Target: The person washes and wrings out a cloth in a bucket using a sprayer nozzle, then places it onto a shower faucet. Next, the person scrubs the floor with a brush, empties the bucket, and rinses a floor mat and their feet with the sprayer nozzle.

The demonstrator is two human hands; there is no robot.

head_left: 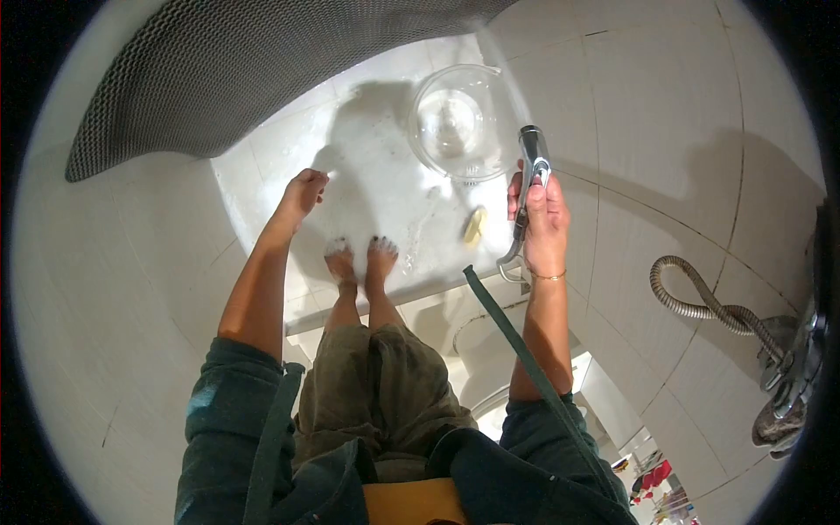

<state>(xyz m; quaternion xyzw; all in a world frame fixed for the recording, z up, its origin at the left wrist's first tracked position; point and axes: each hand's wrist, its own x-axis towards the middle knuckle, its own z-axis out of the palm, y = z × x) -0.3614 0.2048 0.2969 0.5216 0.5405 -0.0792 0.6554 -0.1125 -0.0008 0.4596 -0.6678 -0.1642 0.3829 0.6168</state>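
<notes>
My right hand is wrapped round a chrome handheld shower sprayer, thumb on its front. A pale jet of water leaves its head toward the far side. My left hand hangs over the wet floor with its fingers curled in, and nothing shows in it. A clear plastic basin stands on the floor just left of the sprayer. Below the basin lies a small yellowish brush or sponge; its exact kind is unclear.
A grey textured mat curves across the upper left. White suds and water cover the floor around my bare feet. Tiled walls rise on both sides. At the right wall, a coiled metal hose hangs by a fixture. A toilet is partly visible behind me.
</notes>
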